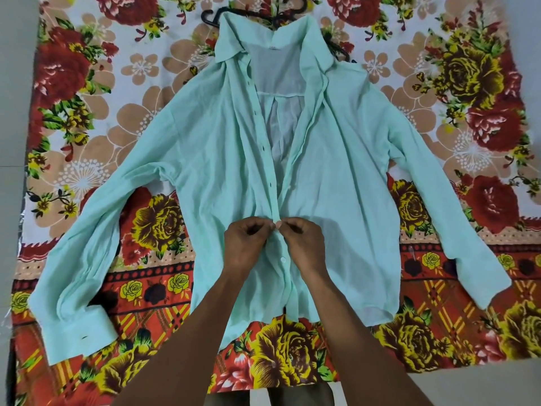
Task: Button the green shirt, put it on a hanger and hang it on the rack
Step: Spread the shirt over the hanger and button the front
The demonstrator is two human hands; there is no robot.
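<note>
The pale green shirt [210, 159] lies flat on its back, sleeves spread, collar at the far end. Its front gapes open from the collar down to my hands. A white button [283, 259] below my hands is fastened. My left hand [246, 244] and my right hand [301, 244] meet at the placket, fingertips pinching the two front edges together at one button. A black hanger [210, 17] lies under the collar; its hook and arm ends stick out.
A floral sheet [96, 92] in red, yellow and beige covers the surface under the shirt. Bare grey floor [483, 385] shows at the near right and along the left edge. No rack is in view.
</note>
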